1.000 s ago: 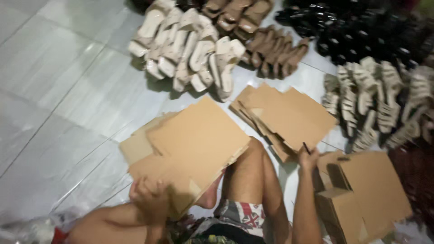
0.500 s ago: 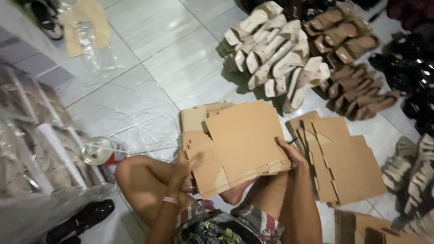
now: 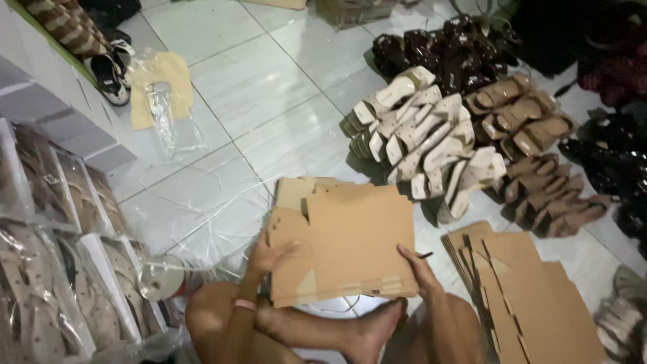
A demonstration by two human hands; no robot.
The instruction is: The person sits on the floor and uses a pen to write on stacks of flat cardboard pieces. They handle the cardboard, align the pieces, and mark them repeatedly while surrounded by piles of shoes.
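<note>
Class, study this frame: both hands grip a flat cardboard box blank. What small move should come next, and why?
Probably fold a side panel up. The left hand and right hand hold the flat cardboard blank at opposite edges, still unfolded, above the crossed legs.

A flat, unfolded cardboard box blank (image 3: 350,243), plain brown, is held up off the floor near the middle of the scene, its broad face turned upward and tilted slightly. Its main panel is a wide rectangle; smaller flaps jut out at the far left corner and down the left side, and a folded strip with slots runs along the near edge. The left hand (image 3: 267,255) grips its left flap, fingers spread on top. The right hand (image 3: 419,268) clasps its near right corner, thumb on the face.
</note>
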